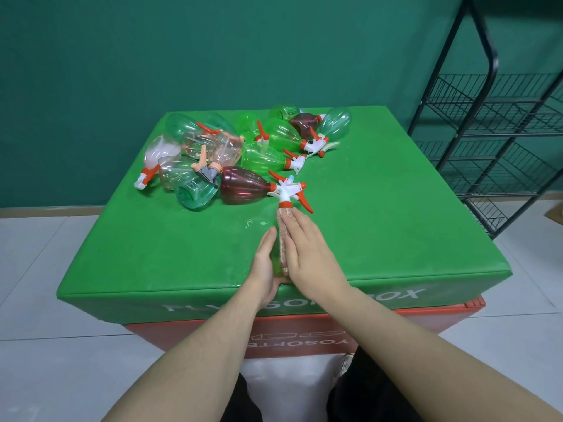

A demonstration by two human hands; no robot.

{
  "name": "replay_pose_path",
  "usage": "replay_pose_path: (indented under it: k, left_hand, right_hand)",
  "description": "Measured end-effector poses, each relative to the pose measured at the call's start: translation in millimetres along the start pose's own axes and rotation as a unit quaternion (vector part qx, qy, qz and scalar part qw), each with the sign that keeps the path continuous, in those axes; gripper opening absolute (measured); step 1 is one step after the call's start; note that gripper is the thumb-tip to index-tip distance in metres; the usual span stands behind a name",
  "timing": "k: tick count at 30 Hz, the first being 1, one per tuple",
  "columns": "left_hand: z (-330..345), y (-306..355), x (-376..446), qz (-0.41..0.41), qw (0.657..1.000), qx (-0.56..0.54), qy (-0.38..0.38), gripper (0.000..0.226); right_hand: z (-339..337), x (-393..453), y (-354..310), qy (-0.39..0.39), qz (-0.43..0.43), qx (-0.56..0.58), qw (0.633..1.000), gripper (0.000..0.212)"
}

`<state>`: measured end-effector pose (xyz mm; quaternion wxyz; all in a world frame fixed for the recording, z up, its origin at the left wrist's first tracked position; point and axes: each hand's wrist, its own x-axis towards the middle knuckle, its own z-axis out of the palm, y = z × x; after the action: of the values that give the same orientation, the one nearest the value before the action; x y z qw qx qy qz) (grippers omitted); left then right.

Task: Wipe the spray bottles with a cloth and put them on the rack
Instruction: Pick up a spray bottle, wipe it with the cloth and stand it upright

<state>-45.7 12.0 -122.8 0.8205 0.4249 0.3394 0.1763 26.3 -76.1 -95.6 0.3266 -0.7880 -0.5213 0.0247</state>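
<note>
A: Why is the bottle (275,239) lying flat near the front edge of the green box (380,208)?

B: I'd say so it can be wiped along its length. It is clear green and hard to pick out against the top. Its white and red sprayer (289,194) points toward the back, and its base sits at the front edge. The left hand (265,263) lies along its left side with straight fingers, steadying it, not clenched. The right hand (307,254) presses a pinkish cloth (283,236) flat on the bottle's upper side, fingers extended, not curled round anything.

A: So one hand stops the roll, the other rubs?

B: That's my reading. A round bottle on its side would turn under the cloth otherwise.

A: How many bottles wait?

B: They lie heaped in the back half, well apart from the hands. I count roughly twelve, but they overlap and are see-through, so take that loosely: about four bright green (281,135), three or four teal (196,193), three pale pink or clear (213,147), two dark red (242,185).

A: And the rack?

B: One black wire rack (493,141) stands off the box's right edge, with several shelves. I see no bottles on it, so the task looks barely begun.
</note>
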Motion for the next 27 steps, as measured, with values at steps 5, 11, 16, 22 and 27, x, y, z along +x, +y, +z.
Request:
replay_pose_path:
  k: [5, 11, 16, 22, 27]
  left_hand:
    - [0, -10, 8, 0.036, 0.999, 0.010, 0.018, 0.099]
    - [2, -2, 3, 0.052, 0.998, -0.019, 0.019, 0.089]
    - [0, -1, 2, 0.047, 0.999, -0.007, 0.008, 0.092]
    - [1, 7, -3, 0.020, 0.999, -0.008, -0.045, 0.069]
    - [-2, 8, -5, 0.001, 0.999, -0.004, -0.050, 0.051]
  right_hand:
    - [1, -24, 4, -0.016, -0.029, -0.050, 0.998, 0.056]
    - [1, -41, -1, -0.015, -0.060, -0.059, 0.996, 0.054]
    - [1, -35, -2, 0.000, -0.039, -0.017, 0.999, 0.054]
    - [-4, -1, -9, 0.016, 0.002, -0.004, 1.000, 0.053]
    - [-16, 29, -8, -0.024, 0.062, 0.039, 0.997, 0.050]
